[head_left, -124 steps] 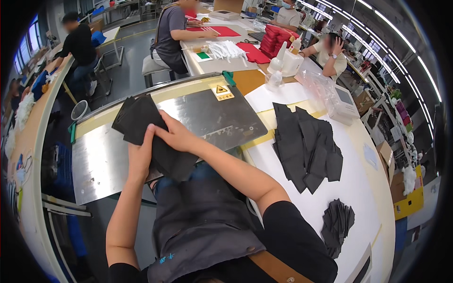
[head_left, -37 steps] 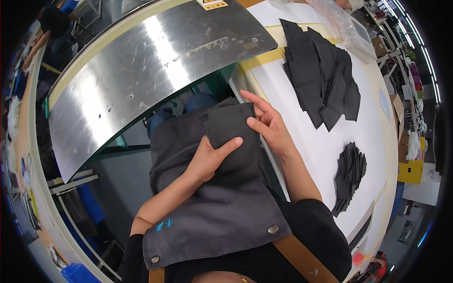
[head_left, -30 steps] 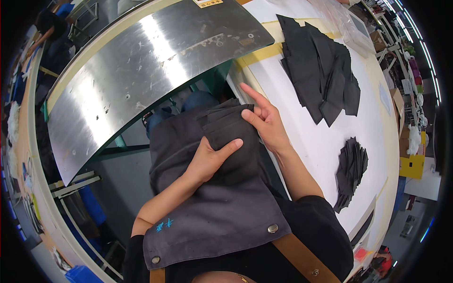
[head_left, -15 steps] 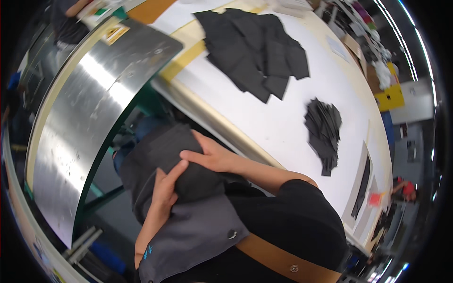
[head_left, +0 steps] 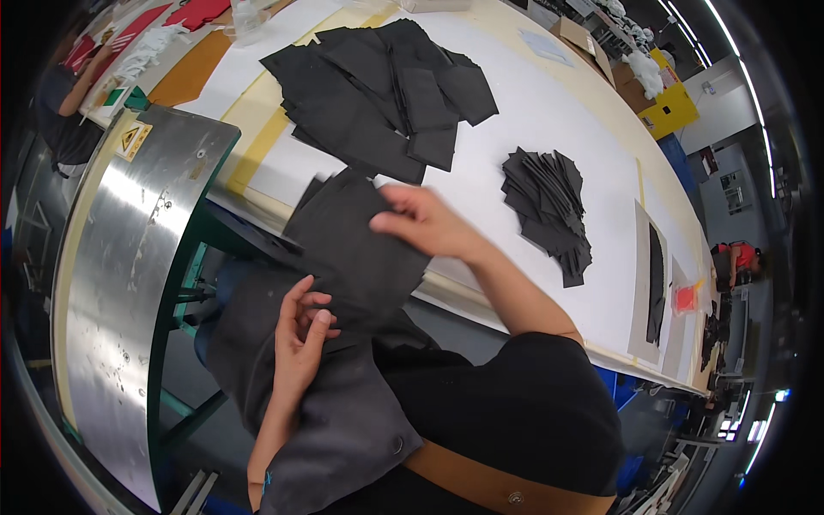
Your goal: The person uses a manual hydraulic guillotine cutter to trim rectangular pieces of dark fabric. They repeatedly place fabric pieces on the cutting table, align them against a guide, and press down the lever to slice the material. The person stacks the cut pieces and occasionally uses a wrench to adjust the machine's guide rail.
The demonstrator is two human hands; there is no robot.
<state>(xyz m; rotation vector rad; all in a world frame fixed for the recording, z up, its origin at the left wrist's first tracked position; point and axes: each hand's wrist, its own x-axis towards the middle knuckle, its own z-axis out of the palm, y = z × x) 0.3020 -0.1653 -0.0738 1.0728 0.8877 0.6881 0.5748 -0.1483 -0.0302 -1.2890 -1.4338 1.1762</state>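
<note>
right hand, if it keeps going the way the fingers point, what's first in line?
The right hand points left across the dark fabric piece it grips; beyond that, probably the metal plate, though depth is unclear.

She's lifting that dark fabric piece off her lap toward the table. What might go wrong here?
The dark fabric piece is pinched only at its edges by the right hand and left hand, so it could slip or fold. It hangs over the table edge, where it might snag. Set down carelessly, it could disturb the large pile of black pieces.
</note>
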